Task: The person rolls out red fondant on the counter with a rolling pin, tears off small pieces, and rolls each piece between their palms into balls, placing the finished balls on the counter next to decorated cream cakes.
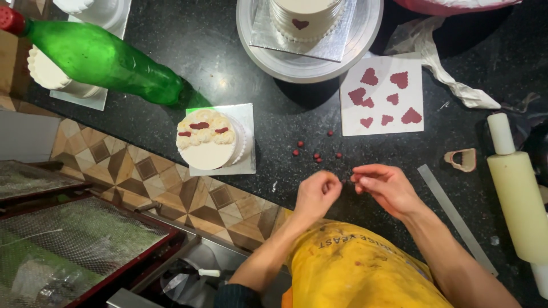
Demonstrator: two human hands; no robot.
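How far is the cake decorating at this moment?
Done: red hearts lie cut on a white board, several small red balls lie on the black counter, and the small cake already carries hearts on piped cream. In hand: the left hand and right hand pinch something tiny between them, probably another ball. Left: the cake on the turntable shows one heart only.

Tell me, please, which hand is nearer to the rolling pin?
Right. The right hand lies between the left hand and the rolling pin at the counter's right edge.
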